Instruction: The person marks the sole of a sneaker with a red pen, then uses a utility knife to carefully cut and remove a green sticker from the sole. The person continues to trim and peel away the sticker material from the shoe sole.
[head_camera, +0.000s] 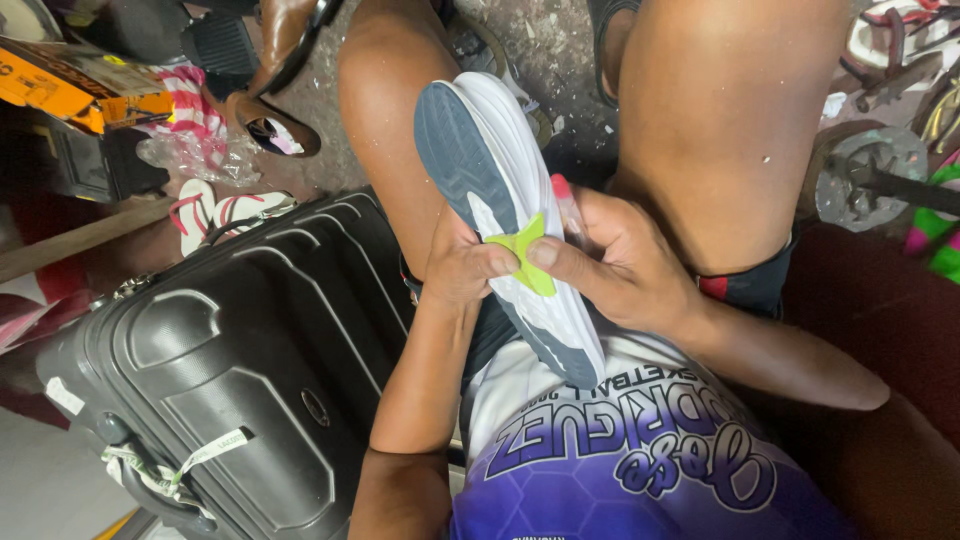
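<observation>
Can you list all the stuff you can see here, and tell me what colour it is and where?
shoe: one, white with grey and lime sole, sole up across the lap
tube: one, clear with red tip, beside the shoe by the right hand
suitcase: one, dark grey hard shell, on the left
flip-flops: two, white with pink straps, on the ground upper left
box: one, orange, top left
left hand: pinching the lime sole patch
right hand: thumb on the lime patch

We see a white sneaker, its grey sole with a lime-green patch turned up, lying slantwise just right of the black suitcase.
</observation>
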